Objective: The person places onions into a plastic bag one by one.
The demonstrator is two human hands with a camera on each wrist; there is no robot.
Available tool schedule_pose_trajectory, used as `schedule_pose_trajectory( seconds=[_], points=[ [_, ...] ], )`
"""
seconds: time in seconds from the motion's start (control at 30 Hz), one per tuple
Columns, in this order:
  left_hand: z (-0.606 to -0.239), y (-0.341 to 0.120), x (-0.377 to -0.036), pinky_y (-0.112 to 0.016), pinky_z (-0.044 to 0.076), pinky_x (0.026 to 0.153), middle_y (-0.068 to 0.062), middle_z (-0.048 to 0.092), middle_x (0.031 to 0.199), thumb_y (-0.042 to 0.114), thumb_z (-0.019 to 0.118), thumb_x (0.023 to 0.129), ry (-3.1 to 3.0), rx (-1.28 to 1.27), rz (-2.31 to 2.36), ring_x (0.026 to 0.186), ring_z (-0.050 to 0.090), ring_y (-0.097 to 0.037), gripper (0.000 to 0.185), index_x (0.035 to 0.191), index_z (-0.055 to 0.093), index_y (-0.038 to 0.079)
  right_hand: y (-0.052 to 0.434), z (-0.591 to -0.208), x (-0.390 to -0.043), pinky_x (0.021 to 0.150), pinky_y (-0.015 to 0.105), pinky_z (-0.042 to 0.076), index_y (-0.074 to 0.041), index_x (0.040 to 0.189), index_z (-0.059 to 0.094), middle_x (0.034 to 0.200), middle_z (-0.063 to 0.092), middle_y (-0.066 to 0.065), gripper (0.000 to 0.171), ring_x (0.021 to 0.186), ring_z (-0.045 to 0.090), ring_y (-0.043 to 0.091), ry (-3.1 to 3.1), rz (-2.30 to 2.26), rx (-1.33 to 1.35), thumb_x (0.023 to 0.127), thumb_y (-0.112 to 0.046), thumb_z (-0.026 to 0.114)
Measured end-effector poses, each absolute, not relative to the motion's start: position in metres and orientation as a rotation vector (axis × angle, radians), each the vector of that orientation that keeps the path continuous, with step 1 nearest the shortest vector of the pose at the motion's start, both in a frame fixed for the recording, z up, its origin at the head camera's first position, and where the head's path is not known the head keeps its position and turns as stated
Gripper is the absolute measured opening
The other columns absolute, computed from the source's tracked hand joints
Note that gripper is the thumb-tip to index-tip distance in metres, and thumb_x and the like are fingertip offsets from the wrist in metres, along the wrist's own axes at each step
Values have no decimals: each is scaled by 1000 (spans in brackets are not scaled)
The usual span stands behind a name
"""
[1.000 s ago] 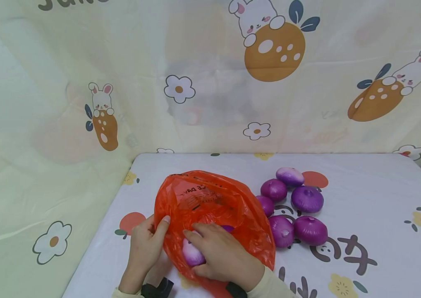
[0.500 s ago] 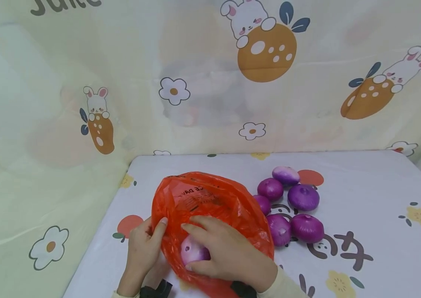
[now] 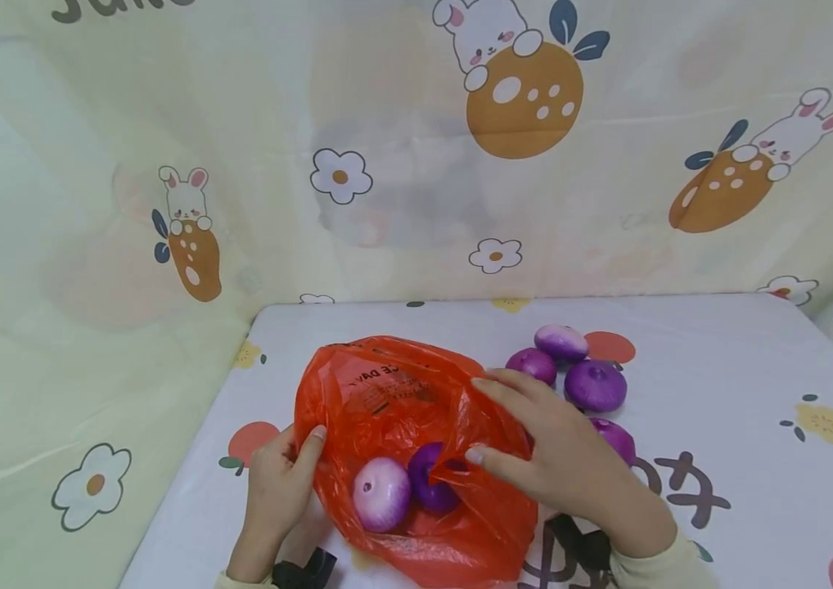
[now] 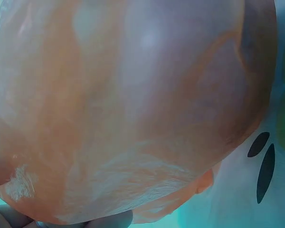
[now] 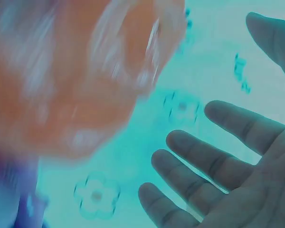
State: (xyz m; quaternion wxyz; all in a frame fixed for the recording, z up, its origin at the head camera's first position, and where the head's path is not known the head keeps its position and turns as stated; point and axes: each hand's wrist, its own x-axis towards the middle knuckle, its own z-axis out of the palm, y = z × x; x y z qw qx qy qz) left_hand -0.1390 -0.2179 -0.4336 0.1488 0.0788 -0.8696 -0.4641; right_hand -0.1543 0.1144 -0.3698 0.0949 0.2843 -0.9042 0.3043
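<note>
A red-orange plastic bag stands with its mouth open on the table in the head view. Inside it lie a pale white-and-purple onion and, beside that, a dark purple onion partly covered by a fold of the bag. My left hand pinches the bag's left edge between thumb and fingers. At the bag's right side is my right hand, its fingers spread. The right wrist view shows those fingers straight and holding nothing, apart from the bag.
Several more onions lie right of the bag, among them a pale one, a violet one and a purple one partly behind my right hand. A patterned white cloth covers the table; a printed curtain hangs behind.
My right hand has let go of the pale onion and moved out of the bag to the right. The onion stays in the bag. My left hand keeps its grip on the edge.
</note>
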Motion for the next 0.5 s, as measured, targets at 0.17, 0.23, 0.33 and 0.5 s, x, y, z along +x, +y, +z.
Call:
schedule_pose_trajectory(
  seconds=[0.17, 0.23, 0.33, 0.5],
  points=[
    [-434, -219, -139, -24, 56, 59, -3, 74, 78, 28, 66, 103, -2502, 217, -1329, 64, 60, -20, 26, 107, 77, 5, 153, -379, -161, 96, 70, 50, -11, 146, 60, 150, 56, 16, 68, 136, 52, 43, -2733, 879, 677, 89, -44, 80],
    [-434, -219, -139, -24, 56, 59, -2, 74, 77, 28, 66, 103, -2501, 218, -1324, 64, 60, -20, 25, 107, 77, 6, 165, -385, -164, 95, 70, 50, -9, 147, 59, 149, 55, 19, 70, 136, 51, 46, -2775, 854, 615, 90, -43, 80],
    [-434, -219, -139, -25, 56, 58, -3, 73, 76, 25, 66, 103, -2499, 208, -1319, 64, 60, -20, 24, 106, 77, 5, 180, -396, -168, 94, 69, 51, -5, 146, 57, 146, 56, 23, 70, 133, 53, 48, -2826, 817, 550, 90, -41, 80],
    [-435, -218, -139, -25, 56, 59, -3, 74, 78, 28, 66, 103, -2495, 209, -1325, 64, 61, -20, 25, 107, 77, 5, 199, -415, -172, 99, 69, 48, 0, 141, 60, 140, 60, 26, 67, 128, 56, 50, -2824, 803, 514, 87, -30, 84]
  ],
)
